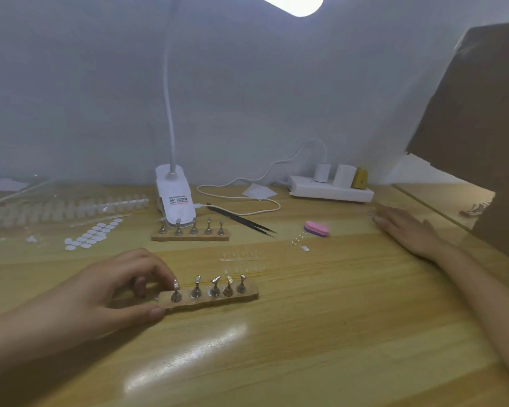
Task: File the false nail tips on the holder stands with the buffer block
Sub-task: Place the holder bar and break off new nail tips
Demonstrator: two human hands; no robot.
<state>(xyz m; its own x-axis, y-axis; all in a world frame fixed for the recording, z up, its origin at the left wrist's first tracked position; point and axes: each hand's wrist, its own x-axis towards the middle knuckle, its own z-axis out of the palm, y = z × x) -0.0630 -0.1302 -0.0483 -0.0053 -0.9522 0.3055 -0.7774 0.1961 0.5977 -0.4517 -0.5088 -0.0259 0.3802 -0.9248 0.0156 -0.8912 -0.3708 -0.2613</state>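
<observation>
On desk (pixel 321 342), left hand (pixel 109 286) gripping holder stand (pixel 200 303)

Single strong source: the lamp head (pixel 294 2) at top centre, blown out to pure white, no detail inside it. The wall behind reads dim and grey-blue. The table (pixel 335 318) is warm and fairly evenly lit. I note one streaky glare patch near the front, left of centre. There is soft shadow under the left hand (pixel 106 292) and along the near holder stand (pixel 209 298) it grips. The cardboard box (pixel 482 127) at right sits dark, in shade. The whole frame is soft and slightly smeared; the clear tips (pixel 243 257) mid-table barely resolve. Wide-angle bowing stretches the forearms at the borders, and far-left items are blurred.
</observation>
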